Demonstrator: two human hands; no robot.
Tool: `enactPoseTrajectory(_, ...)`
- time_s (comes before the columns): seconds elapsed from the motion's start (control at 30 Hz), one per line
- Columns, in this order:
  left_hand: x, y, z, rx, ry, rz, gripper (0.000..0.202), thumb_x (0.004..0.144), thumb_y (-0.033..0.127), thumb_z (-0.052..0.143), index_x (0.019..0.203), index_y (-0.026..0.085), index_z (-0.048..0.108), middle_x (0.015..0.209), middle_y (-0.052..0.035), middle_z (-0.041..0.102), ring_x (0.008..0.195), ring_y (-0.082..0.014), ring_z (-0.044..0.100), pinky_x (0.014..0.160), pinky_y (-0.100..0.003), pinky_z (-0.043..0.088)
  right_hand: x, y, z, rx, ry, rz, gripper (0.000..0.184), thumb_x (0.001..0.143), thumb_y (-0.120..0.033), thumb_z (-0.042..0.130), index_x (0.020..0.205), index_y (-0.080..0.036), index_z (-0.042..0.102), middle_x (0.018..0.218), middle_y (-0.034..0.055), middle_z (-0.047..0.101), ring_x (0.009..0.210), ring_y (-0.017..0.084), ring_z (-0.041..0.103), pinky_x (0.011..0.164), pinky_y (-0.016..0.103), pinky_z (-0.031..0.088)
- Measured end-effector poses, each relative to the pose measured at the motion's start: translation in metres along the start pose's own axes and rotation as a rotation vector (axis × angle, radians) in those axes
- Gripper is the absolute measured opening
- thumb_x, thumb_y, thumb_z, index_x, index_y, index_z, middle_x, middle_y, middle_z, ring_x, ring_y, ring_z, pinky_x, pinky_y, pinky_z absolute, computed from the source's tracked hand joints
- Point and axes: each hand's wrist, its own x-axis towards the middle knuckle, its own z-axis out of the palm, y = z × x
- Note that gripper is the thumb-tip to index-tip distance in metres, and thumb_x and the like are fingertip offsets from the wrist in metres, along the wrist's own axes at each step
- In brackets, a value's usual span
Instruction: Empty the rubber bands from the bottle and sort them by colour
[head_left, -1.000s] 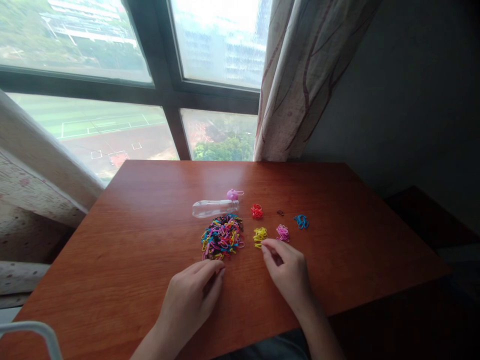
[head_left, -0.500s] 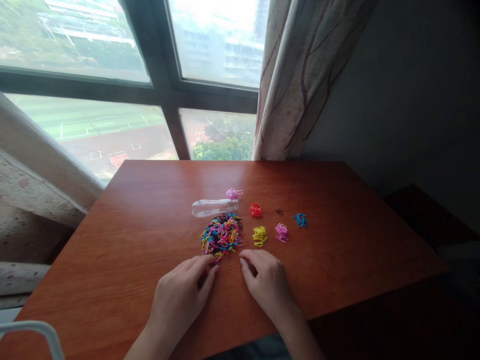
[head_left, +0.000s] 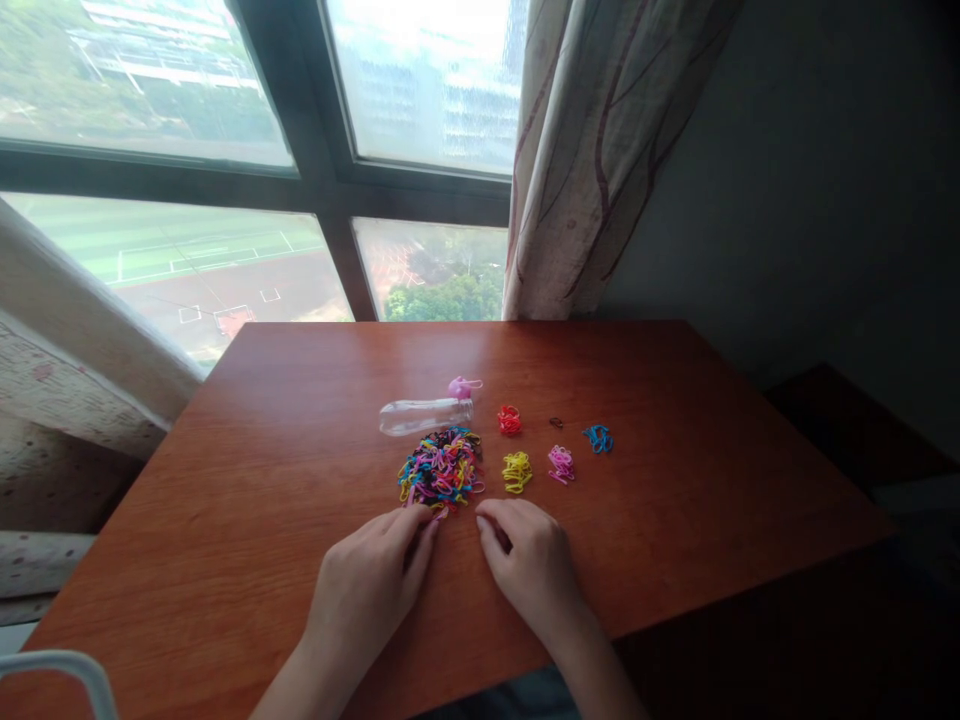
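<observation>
A mixed heap of small coloured rubber bands [head_left: 441, 468] lies on the table. At its near edge my left hand [head_left: 371, 580] is closed in a pinch, with a pinkish rubber band [head_left: 442, 514] showing at the thumb and forefinger tips. To the right of the heap, my right hand [head_left: 531, 560] rests with thumb and forefinger brought together; anything between them is hidden. Beyond that hand are sorted bunches: yellow bands [head_left: 517, 472], pink bands [head_left: 561, 464], red bands [head_left: 509, 420], blue bands [head_left: 599, 438] and a small dark band or two [head_left: 556, 422].
Behind the heap a clear plastic bottle [head_left: 424, 416] lies on its side, near a pink cap [head_left: 460, 387] with a loop. The wooden table [head_left: 247, 480] ends at a window [head_left: 427, 265] and curtain [head_left: 570, 160]. A white curved rail [head_left: 67, 660] shows at lower left.
My left fingertips have shifted slightly at the heap's near edge, and a pinkish band now shows at them. My right hand stays almost still. The view has shifted slightly.
</observation>
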Motion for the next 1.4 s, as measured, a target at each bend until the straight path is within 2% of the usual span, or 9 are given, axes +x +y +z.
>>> enactPoseTrajectory(0.17,-0.003,-0.003,0.001,-0.052,-0.006,-0.03,0.02,0.094,0.034,0.049,0.095,0.025,0.066,0.09,0.0004,0.077,0.076,-0.0196,0.073,0.064,-0.027,0.053,-0.001,0.0,0.0,0.024,-0.014,0.015,0.017,0.088,-0.013,0.054,0.091,-0.023,0.067,0.081,0.0017,0.07,0.077,0.017,0.063,0.073,0.026,0.041)
enactPoseTrajectory(0.47,-0.009,-0.01,0.004,-0.068,0.071,-0.057,0.018,0.092,0.034,0.052,0.099,0.025,0.066,0.092,0.0013,0.077,0.077,-0.0188,0.074,0.064,-0.026,0.054,-0.001,-0.003,-0.001,-0.013,-0.024,0.013,0.015,0.088,-0.013,0.056,0.09,-0.023,0.066,0.08,0.0005,0.069,0.076,0.017,0.062,0.071,0.026,0.04)
enactPoseTrajectory(0.87,-0.007,-0.008,0.002,-0.061,0.075,-0.049,0.019,0.091,0.032,0.052,0.097,0.026,0.068,0.092,0.001,0.078,0.078,-0.0188,0.074,0.064,-0.025,0.055,0.008,-0.027,0.015,-0.106,-0.02,0.058,0.006,0.088,-0.018,0.061,0.088,-0.024,0.063,0.077,-0.0005,0.068,0.073,0.018,0.061,0.063,0.028,0.035)
enactPoseTrajectory(1.13,-0.006,-0.005,0.002,-0.041,0.041,-0.025,0.021,0.093,0.033,0.049,0.098,0.026,0.068,0.093,0.0006,0.078,0.078,-0.0189,0.074,0.064,-0.027,0.055,0.004,-0.024,0.014,-0.08,0.009,0.035,0.011,0.086,-0.014,0.06,0.081,-0.023,0.062,0.073,-0.0008,0.067,0.069,0.016,0.06,0.062,0.027,0.035)
enactPoseTrajectory(1.4,-0.004,-0.002,0.0,-0.077,0.016,0.002,0.021,0.093,0.032,0.049,0.098,0.027,0.068,0.093,0.0004,0.077,0.078,-0.0187,0.074,0.065,-0.026,0.055,-0.003,-0.013,0.008,-0.043,0.031,0.043,0.011,0.088,-0.015,0.057,0.085,-0.023,0.064,0.072,-0.0001,0.067,0.067,0.017,0.061,0.064,0.026,0.037)
